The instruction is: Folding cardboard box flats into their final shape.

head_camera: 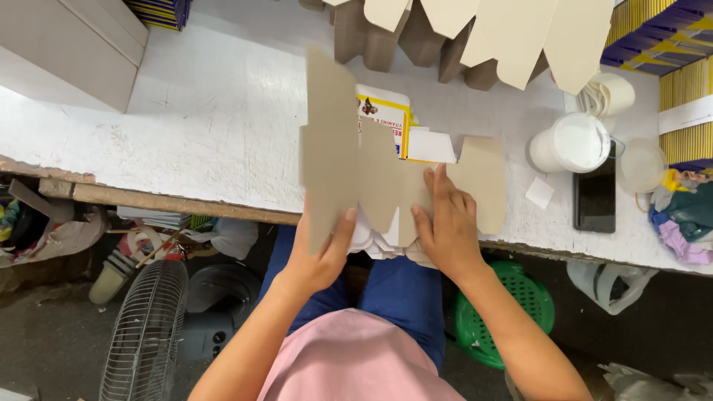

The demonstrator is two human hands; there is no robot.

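A flat grey cardboard box blank (371, 174), unfolded with its flaps sticking out, lies at the near edge of a worn white table (208, 126), partly hanging over the person's lap. The left hand (319, 252) grips the blank's lower left corner, thumb on top and the other fingers hidden beneath the card. The right hand (445, 226) rests flat on the blank's right part, fingers stretched out and pressing down, not curled around anything. Under the blank, a stack of white card pieces (382, 238) shows at the table edge between the two hands, and a white and yellow printed box (390, 119) peeks out from behind the blank's upper edge. Farther back stand more folded cardboard pieces (475, 37). To the right sit a white tub (572, 145), a dark phone (594, 197) lying flat, and a small white paper scrap (540, 193). Below the table are a floor fan (145, 334) and a green stool (512, 304).
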